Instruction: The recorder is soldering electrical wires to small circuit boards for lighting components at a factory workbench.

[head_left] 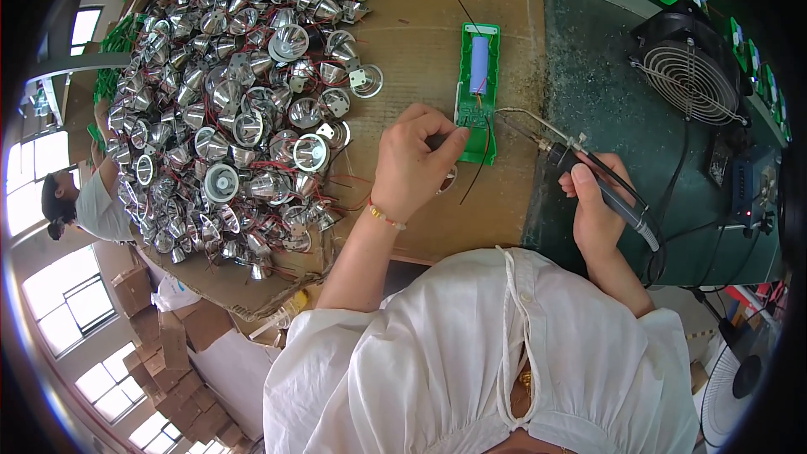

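A: Item one, left hand (414, 161)?

B: Fingers curled and pressed together, tips pinching at the lower left edge of the green circuit board (477, 92). What lies between the fingertips is too small to tell. A beaded bracelet (385, 216) sits on the wrist.

A: Item two, right hand (595, 206)?

B: Closed around the black handle of a soldering iron (588, 166), fingers wrapped tight. The thin metal tip reaches left to the lower part of the board, just beside the left fingertips.

A: The board itself?

B: Long, narrow, green, lying flat on the brown cardboard sheet (412, 25) near the table's middle. A blue cylindrical battery cell (479, 64) rests in its upper half. Thin black wires trail from its lower end.

A: Surroundings?

B: Left of the hands, a large heap of silver cone reflectors (244, 101) with red wires, on the cardboard. Right, a black round fan (691, 76) with a wire grille on the dark green mat (588, 59). Another person (84, 197) sits at far left.
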Demonstrator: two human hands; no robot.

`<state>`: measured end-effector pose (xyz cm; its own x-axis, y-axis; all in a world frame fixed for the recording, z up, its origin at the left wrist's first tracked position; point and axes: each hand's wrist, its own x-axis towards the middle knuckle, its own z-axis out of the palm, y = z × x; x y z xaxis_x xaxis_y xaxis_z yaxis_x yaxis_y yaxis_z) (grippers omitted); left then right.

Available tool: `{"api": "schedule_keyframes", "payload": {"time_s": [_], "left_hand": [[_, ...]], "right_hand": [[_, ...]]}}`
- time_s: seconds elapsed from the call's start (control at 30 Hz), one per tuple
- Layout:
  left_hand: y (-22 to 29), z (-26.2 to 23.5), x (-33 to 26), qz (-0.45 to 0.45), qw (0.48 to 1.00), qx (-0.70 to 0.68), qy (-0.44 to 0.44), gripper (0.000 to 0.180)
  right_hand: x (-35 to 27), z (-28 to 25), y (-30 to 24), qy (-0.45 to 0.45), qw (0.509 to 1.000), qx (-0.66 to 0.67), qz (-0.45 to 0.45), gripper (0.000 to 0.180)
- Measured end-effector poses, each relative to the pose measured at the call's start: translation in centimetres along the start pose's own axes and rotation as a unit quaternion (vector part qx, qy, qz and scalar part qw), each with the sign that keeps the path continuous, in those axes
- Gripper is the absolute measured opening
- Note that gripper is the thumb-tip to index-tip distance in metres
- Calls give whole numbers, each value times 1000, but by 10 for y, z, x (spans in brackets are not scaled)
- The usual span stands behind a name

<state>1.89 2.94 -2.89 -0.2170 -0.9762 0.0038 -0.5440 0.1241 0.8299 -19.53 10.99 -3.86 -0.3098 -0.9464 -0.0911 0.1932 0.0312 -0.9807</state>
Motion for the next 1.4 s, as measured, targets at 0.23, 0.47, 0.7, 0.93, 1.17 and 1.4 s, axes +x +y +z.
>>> {"api": "schedule_keyframes", "payload": {"time_s": [0.23,0.47,0.7,0.93,1.17,1.4], "left_hand": [[6,-7,2,-139,975,-162,67,16],[30,10,81,34,981,167,-93,18],[39,45,277,126,965,165,157,28],[26,29,308,27,936,347,-46,46],[38,8,155,169,910,376,39,24],[24,1,60,97,976,173,87,18]], "right_hand": [[2,-23,3,42,999,-15,-7,16],[10,-40,10,58,996,-60,-6,15],[6,-36,10,46,996,-75,4,12],[7,-40,12,24,996,-84,10,16],[10,-41,13,17,996,-78,-30,14],[10,-36,12,34,996,-84,-21,14]]}}
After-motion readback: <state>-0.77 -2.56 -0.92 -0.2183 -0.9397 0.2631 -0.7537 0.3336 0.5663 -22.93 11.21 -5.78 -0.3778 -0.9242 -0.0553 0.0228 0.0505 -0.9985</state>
